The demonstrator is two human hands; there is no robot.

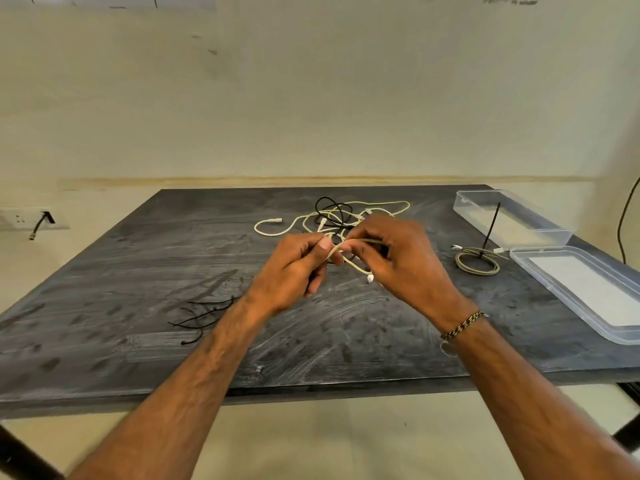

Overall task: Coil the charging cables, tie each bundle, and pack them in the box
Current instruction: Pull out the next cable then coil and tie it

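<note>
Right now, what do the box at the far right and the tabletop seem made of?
Box: clear plastic, probably; the table shows through its glossy walls. Tabletop: dark matte board, perhaps laminate or painted wood, streaked with pale smears; the exact material is unclear.

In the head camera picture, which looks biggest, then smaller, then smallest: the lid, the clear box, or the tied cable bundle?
1. Lid, though it lies nearer the camera, so the top two are unsure.
2. Clear box.
3. Tied cable bundle, clearly the smallest.

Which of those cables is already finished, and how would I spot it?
Look to the right end of the dark grey table, beside the clear plastic box and its flat clear lid. There lies a small round grey cable coil, cinched with a black tie whose tail sticks upward. The other cables still sprawl loose.
</note>
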